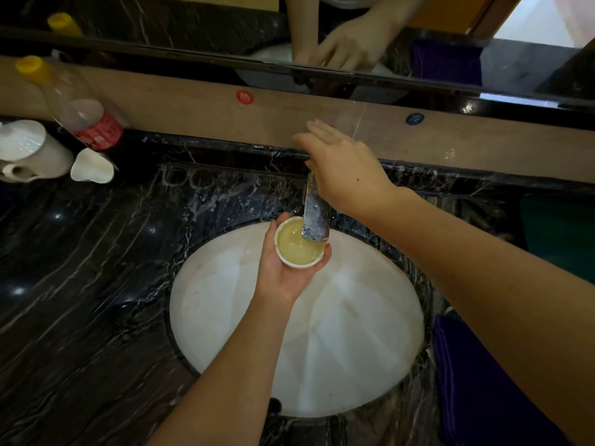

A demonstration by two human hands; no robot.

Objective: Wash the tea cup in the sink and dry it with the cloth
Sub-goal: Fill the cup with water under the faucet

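Dim washroom counter of dark veined stone under a wall mirror

The black marble counter (80,284) with pale veins glinted with small highlights; a brown tiled backsplash (193,111) ran behind it, carrying a red round sticker (245,97) and a blue round sticker (414,118). Above sat a mirror (193,17) in a dark frame, reflecting bright light at upper right. At far left stood a plastic bottle (87,120) with a yellow cap and white cups (29,149).
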